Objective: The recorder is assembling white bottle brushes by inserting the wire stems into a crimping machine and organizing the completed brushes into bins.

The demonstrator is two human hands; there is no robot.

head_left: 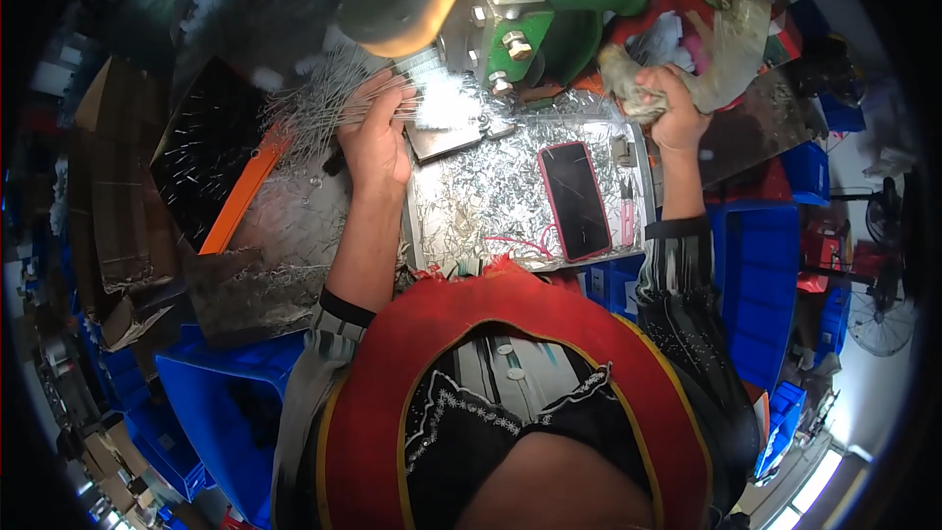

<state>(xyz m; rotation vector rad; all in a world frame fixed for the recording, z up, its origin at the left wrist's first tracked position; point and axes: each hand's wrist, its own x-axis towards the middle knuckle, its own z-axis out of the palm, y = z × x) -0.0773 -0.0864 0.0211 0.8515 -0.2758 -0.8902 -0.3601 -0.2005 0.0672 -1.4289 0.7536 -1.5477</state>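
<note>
Cluttered workshop; metal surface point(510, 206) littered with wire offcuts, dark phone point(574, 199) lying flat. Left hand point(378, 142), grip closed on bundle of thin wires point(329, 103), ends fed level toward green machine point(549, 15). Right hand point(672, 113), grip wrapped round rag-covered lever handle point(677, 69), apparently to work it.

so the bench is a metal tray point(432, 226) totally buried in shiny metal scraps point(481, 196), with a phone in a pink case point(575, 200) lying flat on it, plus thin pink wire point(515, 243) beside the phone
</note>
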